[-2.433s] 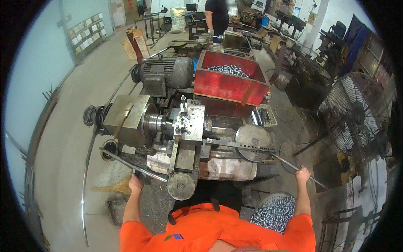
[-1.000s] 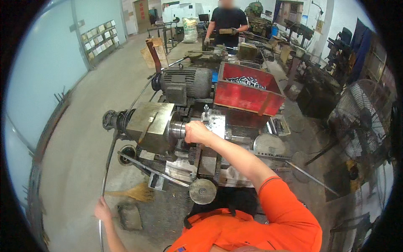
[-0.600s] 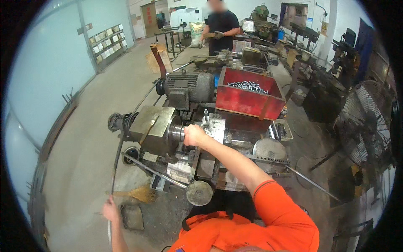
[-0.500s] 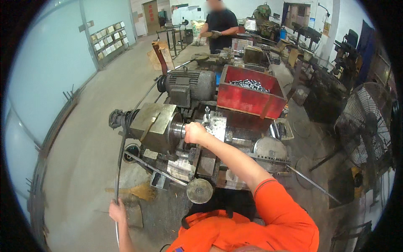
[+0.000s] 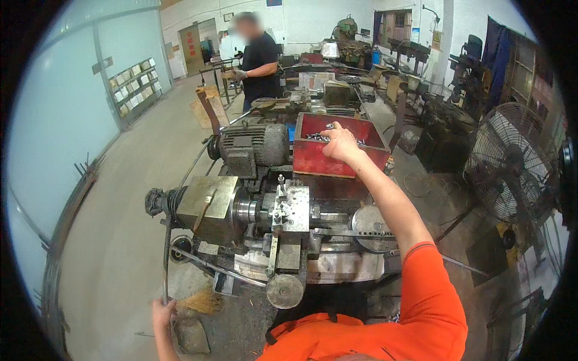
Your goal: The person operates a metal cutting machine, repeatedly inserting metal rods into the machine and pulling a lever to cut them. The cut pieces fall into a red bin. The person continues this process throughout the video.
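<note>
My right hand [image 5: 341, 144] is stretched over the red metal box [image 5: 325, 161], and a small shiny metal part [image 5: 329, 126] shows at its pinched fingertips. Many similar small metal parts [image 5: 315, 137] lie in the box below. At the lower left my left hand [image 5: 162, 313] is closed around the lower end of a long metal lever [image 5: 167, 259], which runs up to the lathe headstock [image 5: 208, 204]. The bare spindle nose [image 5: 245, 212] faces the tool post [image 5: 280, 207] on the carriage. Fine detail of the part is too small to make out.
An electric motor [image 5: 256, 144] sits behind the headstock. A round handwheel [image 5: 285, 292] juts toward me, and a round plate [image 5: 370, 227] lies right of the carriage. A large fan [image 5: 503, 162] stands at right. Another person [image 5: 260, 63] works at the far left. A straw broom [image 5: 203, 301] lies on the floor.
My right hand has gone from the spindle nose to the red box, up and to the right. My left hand still grips the lever. The person at the back has shifted in the tilted view.
</note>
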The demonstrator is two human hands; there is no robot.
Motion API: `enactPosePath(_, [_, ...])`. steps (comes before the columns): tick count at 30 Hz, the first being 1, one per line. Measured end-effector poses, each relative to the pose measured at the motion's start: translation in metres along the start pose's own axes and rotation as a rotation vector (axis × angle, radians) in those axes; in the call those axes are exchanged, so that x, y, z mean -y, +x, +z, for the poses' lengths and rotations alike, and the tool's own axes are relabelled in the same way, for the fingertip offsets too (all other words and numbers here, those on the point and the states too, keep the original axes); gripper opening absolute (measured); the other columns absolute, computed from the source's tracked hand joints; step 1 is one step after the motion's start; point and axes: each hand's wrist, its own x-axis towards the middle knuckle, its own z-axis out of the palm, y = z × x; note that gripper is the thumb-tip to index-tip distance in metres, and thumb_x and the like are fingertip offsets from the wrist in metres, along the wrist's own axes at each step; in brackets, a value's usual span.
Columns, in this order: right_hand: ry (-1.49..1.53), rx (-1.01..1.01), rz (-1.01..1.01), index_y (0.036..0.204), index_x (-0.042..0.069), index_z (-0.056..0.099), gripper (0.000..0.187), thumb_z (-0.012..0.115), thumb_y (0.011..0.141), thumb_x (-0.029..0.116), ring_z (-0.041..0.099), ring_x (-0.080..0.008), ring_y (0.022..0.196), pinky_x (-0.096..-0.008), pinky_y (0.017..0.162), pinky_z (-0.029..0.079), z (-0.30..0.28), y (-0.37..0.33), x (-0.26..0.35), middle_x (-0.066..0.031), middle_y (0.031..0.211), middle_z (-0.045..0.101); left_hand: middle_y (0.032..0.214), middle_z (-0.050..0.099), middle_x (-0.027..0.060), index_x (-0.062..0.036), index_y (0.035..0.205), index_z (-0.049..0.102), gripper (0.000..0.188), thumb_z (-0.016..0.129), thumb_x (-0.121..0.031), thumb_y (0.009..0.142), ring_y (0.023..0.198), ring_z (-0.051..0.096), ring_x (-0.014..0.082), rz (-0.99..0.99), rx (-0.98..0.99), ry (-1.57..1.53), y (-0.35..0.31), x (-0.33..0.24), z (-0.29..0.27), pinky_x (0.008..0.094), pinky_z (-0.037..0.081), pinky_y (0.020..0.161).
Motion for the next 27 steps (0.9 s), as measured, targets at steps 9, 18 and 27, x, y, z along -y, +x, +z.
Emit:
enactPosePath(9, [0.158, -0.203, 0.02, 0.116, 0.008, 0.059, 0.052, 0.059, 0.065, 0.017, 0.063, -0.03, 0.091, -0.0365, 0.081, 0.05, -0.045, 0.017, 0.005, -0.0164, 0.097, 0.065, 0.064, 0.056, 0.0053, 0.0025, 0.083, 0.06, 0.018, 0.065, -0.013, 0.075, 0.053, 0.053, 0.0156, 0.055, -0.019, -0.135, 0.002, 0.009, 0.008, 0.0303, 0.04, 0.049])
enactPosePath(18, [0.165, 0.217, 0.354, 0.1, 0.006, 0.066, 0.04, 0.063, 0.061, 0.015, 0.062, -0.0333, 0.088, -0.0377, 0.081, 0.049, 0.021, -0.22, -0.17, -0.0168, 0.094, 0.065, 0.059, 0.057, 0.0101, 0.0077, 0.093, 0.055, 0.023, 0.052, 0.002, 0.07, 0.049, 0.06, 0.0203, 0.079, 0.039, 0.014, 0.014, 0.018, 0.005, 0.0297, 0.051, 0.045])
enactPosePath(27, [0.03, -0.233, 1.158, 0.083, 0.002, 0.069, 0.035, 0.061, 0.06, 0.028, 0.066, -0.03, 0.08, -0.0362, 0.072, 0.05, 0.045, -0.388, -0.369, -0.0199, 0.081, 0.066, 0.064, 0.057, 0.0126, 0.0063, 0.087, 0.054, 0.018, 0.054, 0.004, 0.069, 0.056, 0.062, 0.0218, 0.04, -0.02, 0.102, 0.026, 0.026, 0.011, 0.0315, 0.052, 0.05])
